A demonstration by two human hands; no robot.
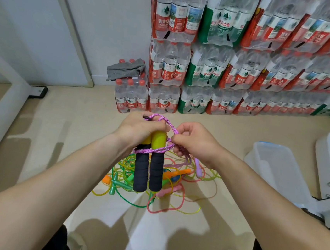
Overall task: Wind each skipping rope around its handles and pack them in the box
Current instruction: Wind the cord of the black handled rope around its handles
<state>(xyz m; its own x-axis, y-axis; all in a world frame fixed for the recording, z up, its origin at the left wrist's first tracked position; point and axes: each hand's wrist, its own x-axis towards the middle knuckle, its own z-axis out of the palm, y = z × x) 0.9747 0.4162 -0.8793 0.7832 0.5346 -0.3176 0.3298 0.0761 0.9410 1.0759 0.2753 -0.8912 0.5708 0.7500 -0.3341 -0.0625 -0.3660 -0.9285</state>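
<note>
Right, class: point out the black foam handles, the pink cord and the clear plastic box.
black foam handles (pixel 156 173), head view, right-hand grip
pink cord (pixel 149 150), head view, loop crossing the handles
clear plastic box (pixel 277 166), head view, side wall

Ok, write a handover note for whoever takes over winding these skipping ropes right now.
Left hand: grips the two black-and-yellow handles side by side.
Right hand: pinches the pink rope, which already loops round the handles. Its tail hangs loose toward the floor.
Pile of other ropes: tangled on the floor below the hands.
Clear box: on the floor to the right, with no wound rope showing in it.
Done: first rope partly wound.
Left: finish this wrap, put it in the box, then wind and pack the pile.
</note>
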